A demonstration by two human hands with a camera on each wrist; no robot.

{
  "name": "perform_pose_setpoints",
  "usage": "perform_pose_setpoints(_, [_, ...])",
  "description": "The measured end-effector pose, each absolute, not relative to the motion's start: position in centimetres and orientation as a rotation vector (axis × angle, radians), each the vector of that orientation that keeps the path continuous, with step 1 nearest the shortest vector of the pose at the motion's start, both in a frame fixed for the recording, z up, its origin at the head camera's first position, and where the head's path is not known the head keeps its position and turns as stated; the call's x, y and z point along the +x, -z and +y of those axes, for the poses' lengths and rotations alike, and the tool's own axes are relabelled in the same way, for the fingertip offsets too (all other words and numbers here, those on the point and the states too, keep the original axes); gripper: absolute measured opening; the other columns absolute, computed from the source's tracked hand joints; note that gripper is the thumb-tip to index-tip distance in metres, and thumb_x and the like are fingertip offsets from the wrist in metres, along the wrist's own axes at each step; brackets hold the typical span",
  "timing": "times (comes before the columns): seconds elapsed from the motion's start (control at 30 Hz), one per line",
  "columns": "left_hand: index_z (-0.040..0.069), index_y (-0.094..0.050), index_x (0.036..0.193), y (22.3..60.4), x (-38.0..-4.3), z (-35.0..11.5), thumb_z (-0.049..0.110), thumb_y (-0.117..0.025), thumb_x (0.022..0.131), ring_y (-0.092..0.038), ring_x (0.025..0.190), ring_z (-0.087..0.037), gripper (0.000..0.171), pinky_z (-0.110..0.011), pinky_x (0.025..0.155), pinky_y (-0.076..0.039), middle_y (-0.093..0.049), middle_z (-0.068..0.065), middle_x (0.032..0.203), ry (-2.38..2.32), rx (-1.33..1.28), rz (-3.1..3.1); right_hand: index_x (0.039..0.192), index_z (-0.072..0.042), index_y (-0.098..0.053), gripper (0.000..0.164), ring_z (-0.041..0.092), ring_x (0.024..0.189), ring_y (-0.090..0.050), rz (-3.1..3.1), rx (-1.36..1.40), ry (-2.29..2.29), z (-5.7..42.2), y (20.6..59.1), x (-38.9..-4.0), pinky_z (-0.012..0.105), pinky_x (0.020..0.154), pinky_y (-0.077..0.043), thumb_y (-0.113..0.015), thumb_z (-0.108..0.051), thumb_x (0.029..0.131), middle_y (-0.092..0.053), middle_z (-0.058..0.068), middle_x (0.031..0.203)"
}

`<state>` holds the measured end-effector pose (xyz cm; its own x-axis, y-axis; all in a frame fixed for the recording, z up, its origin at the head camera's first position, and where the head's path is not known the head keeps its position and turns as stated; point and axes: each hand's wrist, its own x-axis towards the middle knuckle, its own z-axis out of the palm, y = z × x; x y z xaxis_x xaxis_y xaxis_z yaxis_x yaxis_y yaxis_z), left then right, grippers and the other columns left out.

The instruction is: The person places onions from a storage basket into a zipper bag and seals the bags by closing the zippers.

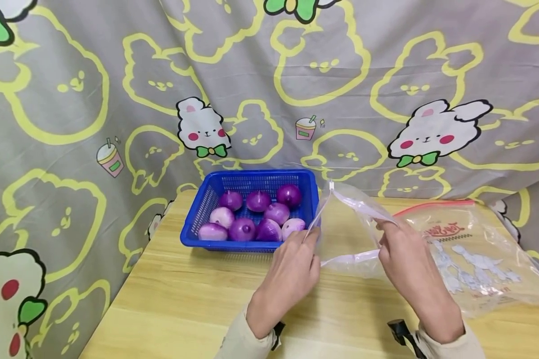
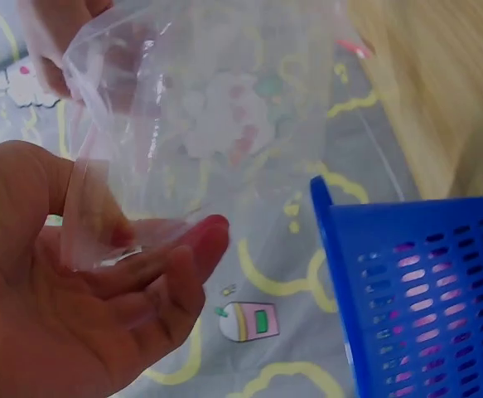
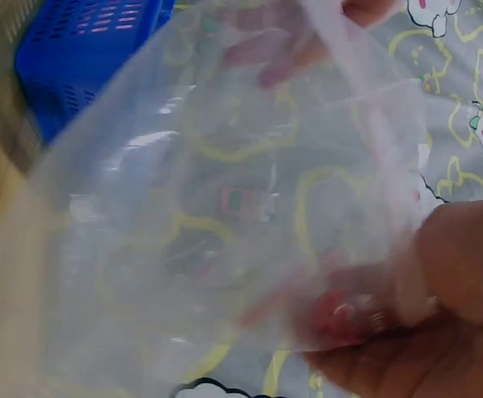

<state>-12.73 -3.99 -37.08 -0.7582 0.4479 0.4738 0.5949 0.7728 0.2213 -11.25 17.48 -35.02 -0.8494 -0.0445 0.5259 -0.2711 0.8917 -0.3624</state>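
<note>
My left hand (image 1: 292, 267) and right hand (image 1: 406, 254) each pinch the mouth of a clear plastic zip bag (image 1: 351, 229), gaping open between them. I'd expect it feather-light, limp and slippery, so the firmer whitish strip (image 1: 355, 258) along its mouth seems the best hold. Beyond my left hand, a blue perforated plastic basket (image 1: 233, 245) holds round, glossy purple onions (image 1: 242, 230); right of my right hand lies a clear printed bag with a red edge (image 1: 476, 264).

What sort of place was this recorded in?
Probably a makeshift tabletop recording corner: a cartoon-print curtain hangs behind and beside a wooden table bearing a blue basket of purple onions.
</note>
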Motion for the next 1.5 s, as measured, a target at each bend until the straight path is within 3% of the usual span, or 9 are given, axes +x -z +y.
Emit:
perform_pose_setpoints(0.2, [0.001, -0.072, 0.107, 36.2, -12.3, -4.3, 0.002, -0.07, 0.074, -0.061, 0.077, -0.018, 0.033, -0.029, 0.069, -0.052, -0.066, -0.005, 0.087, 0.478, -0.777, -2.479, 0.102, 0.001, -0.076, 0.033, 0.035, 0.074, -0.059, -2.384, 0.278, -0.67, 17.1, 34.9, -11.5, 0.045, 0.06, -0.046, -0.046, 0.007, 0.089, -0.065, 0.02, 0.096])
perform_pose_setpoints(0.33, [0.007, -0.075, 0.086, 36.0, -12.3, -4.5, 0.011, -0.07, 0.083, -0.06, 0.068, -0.017, 0.007, -0.03, 0.067, -0.048, -0.065, -0.001, 0.073, 0.559, -0.763, -2.428, 0.101, 0.0, -0.076, 0.017, 0.022, 0.065, -0.052, -2.317, 0.33, -0.683, 17.1, 35.3, -11.8, 0.037, 0.055, -0.04, -0.071, -0.007, 0.086, -0.062, 0.014, 0.091])
perform_pose_setpoints(0.47, [0.012, -0.072, 0.072, 36.1, -12.2, -4.6, 0.017, -0.071, 0.088, -0.059, 0.06, -0.015, 0.017, -0.031, 0.063, -0.044, -0.061, 0.004, 0.062, 0.619, -0.74, -2.431, 0.095, -0.003, -0.077, 0.019, 0.014, 0.057, -0.044, -2.302, 0.391, -0.64, 17.5, 35.8, -12.1, 0.031, 0.05, -0.037, -0.077, 0.001, 0.076, -0.063, 0.01, 0.083])
perform_pose_setpoints(0.67, [0.007, -0.073, 0.086, 36.5, -11.6, -4.6, 0.001, -0.071, 0.075, -0.06, 0.065, -0.02, 0.013, -0.03, 0.062, -0.039, -0.062, 0.0, 0.068, 0.537, -0.673, -2.516, 0.081, -0.005, -0.075, 0.028, 0.015, 0.053, -0.032, -2.41, 0.293, -0.549, 18.6, 35.9, -11.9, 0.032, 0.046, -0.028, -0.053, 0.011, 0.073, -0.053, 0.007, 0.074])
perform_pose_setpoints(0.87, [0.005, -0.073, 0.101, 36.5, -10.9, -4.3, 0.003, -0.072, 0.074, -0.061, 0.065, -0.019, 0.028, -0.029, 0.061, -0.035, -0.064, -0.001, 0.07, 0.468, -0.626, -2.609, 0.12, -0.001, -0.066, 0.048, 0.023, 0.061, -0.035, -2.684, 0.186, -0.569, 19.2, 35.3, -11.0, 0.032, 0.05, -0.028, -0.053, 0.009, 0.075, -0.044, 0.013, 0.079])
perform_pose_setpoints(1.13, [0.007, -0.064, 0.124, 37.1, -12.7, -3.9, 0.014, -0.079, 0.081, -0.054, 0.059, -0.011, 0.046, -0.027, 0.061, -0.047, -0.062, 0.001, 0.071, 0.721, -0.793, -2.891, 0.1, -0.001, -0.063, 0.017, 0.025, 0.072, -0.035, -3.051, 0.182, -0.546, 21.1, 34.4, -9.1, 0.033, 0.055, -0.029, -0.065, -0.004, 0.083, -0.038, 0.013, 0.087])
perform_pose_setpoints(1.27, [0.01, -0.057, 0.137, 37.6, -13.3, -4.0, 0.019, -0.08, 0.083, -0.049, 0.056, -0.006, 0.06, -0.02, 0.055, -0.046, -0.057, 0.004, 0.069, 0.961, -0.836, -3.059, 0.127, -0.004, -0.062, 0.056, 0.039, 0.096, -0.049, -2.991, 0.35, -0.553, 21.5, 34.5, -8.6, 0.049, 0.07, -0.046, -0.082, -0.009, 0.075, -0.046, 0.023, 0.116])
perform_pose_setpoints(1.37, [0.013, -0.056, 0.14, 37.8, -13.5, -4.1, 0.021, -0.08, 0.084, -0.049, 0.057, -0.005, 0.061, -0.02, 0.054, -0.044, -0.053, 0.006, 0.067, 1.024, -0.845, -3.112, 0.133, -0.004, -0.06, 0.066, 0.048, 0.124, -0.041, -2.91, 0.476, -0.586, 21.4, 34.3, -8.4, 0.066, 0.088, -0.042, -0.085, -0.009, 0.072, -0.029, 0.023, 0.153])
perform_pose_setpoints(1.5, [0.016, -0.057, 0.14, 37.9, -13.7, -4.6, 0.019, -0.08, 0.084, -0.049, 0.059, -0.004, 0.06, -0.021, 0.053, -0.043, -0.053, 0.007, 0.068, 1.024, -0.871, -3.121, 0.129, -0.004, -0.063, 0.061, 0.026, 0.117, -0.054, -2.857, 0.593, -0.594, 21.4, 33.8, -8.3, 0.051, 0.089, -0.048, -0.087, -0.019, 0.075, -0.029, 0.012, 0.16])
